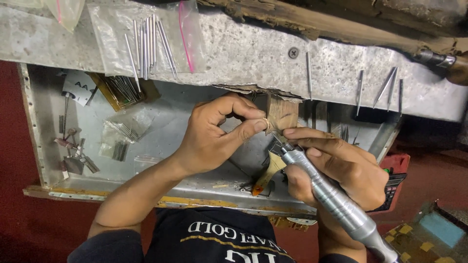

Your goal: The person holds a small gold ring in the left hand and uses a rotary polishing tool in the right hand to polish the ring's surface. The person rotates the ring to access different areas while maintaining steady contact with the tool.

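My left hand [217, 134] pinches a small gold ring [266, 122] between thumb and forefinger, held against a worn wooden peg [282, 113] that juts from the bench edge. My right hand [336, 168] grips a silver rotary handpiece [336, 202] like a pen, its thin tip touching the ring. A brush with a pale wooden handle [267, 174] lies just below the hands in the metal tray.
A metal catch tray [44, 146] under the bench holds small plastic bags of burs and loose mounted tools [78, 158]. Thin steel burs [146, 46] lie on the grey bench top, more burs [385, 87] at the right. A red calculator [396, 178] sits right.
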